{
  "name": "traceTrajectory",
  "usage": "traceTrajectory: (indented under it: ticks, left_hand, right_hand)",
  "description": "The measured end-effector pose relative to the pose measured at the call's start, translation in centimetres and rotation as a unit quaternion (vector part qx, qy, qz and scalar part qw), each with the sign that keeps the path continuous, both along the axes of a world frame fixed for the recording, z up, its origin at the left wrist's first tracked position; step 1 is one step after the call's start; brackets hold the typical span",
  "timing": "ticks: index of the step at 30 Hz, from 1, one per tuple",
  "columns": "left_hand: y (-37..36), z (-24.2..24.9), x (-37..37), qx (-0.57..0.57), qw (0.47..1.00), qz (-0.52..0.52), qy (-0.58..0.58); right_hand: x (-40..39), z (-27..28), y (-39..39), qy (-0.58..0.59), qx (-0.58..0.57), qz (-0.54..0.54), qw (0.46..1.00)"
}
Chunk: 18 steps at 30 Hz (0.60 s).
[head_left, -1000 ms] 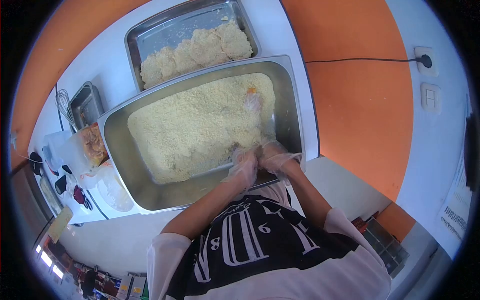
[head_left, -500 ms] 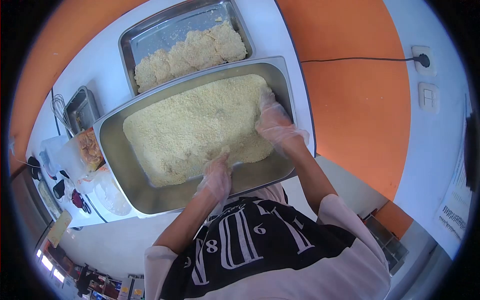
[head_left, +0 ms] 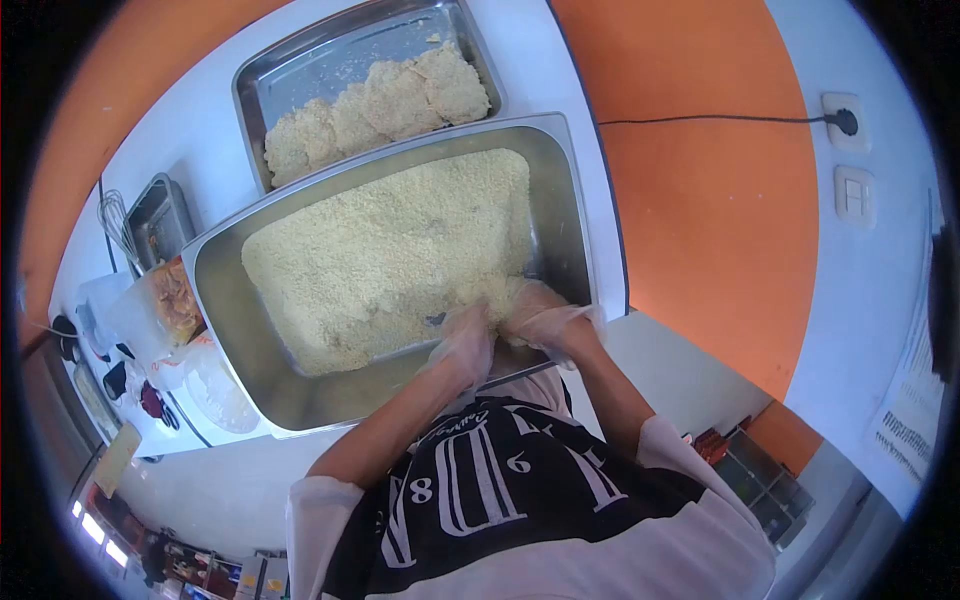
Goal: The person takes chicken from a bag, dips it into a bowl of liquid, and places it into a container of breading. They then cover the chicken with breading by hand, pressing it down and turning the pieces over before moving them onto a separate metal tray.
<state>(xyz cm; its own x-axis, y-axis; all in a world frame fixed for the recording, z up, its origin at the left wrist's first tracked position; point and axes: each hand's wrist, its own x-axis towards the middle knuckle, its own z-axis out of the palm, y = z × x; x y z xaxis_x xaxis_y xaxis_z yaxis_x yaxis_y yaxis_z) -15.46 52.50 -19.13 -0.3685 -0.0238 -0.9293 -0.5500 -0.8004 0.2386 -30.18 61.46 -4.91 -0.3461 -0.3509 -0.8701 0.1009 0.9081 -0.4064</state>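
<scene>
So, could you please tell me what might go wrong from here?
Both the left hand and the right hand are close to the near wall of the deep pan, so some crumbs could be flicked over it. The loose glove cuff at the right wrist might collect crumbs. The coated pieces in the other tray sit packed together, so their coating could stick or rub off.

A kitchen is indicated by the whisk (head_left: 117,224), deep metal pan (head_left: 226,335) of crumbs (head_left: 390,245) and tray (head_left: 300,90) of coated pieces (head_left: 385,105) set on the desk (head_left: 538,70).
</scene>
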Motion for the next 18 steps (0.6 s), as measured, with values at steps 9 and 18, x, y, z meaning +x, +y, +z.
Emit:
traceTrajectory:
  ticks: [9, 18]
  left_hand:
    - [-12.1, 8.3, 6.1, 0.078, 0.991, 0.083, 0.066]
    - [-20.6, 14.9, -0.3, -0.665, 0.592, -0.418, 0.178]
  right_hand:
    - [-1.1, -2.6, 0.9, 0.296, -0.031, -0.139, 0.945]
    - [4.1, -3.2, -1.9, 0.091, 0.056, 0.103, 0.989]
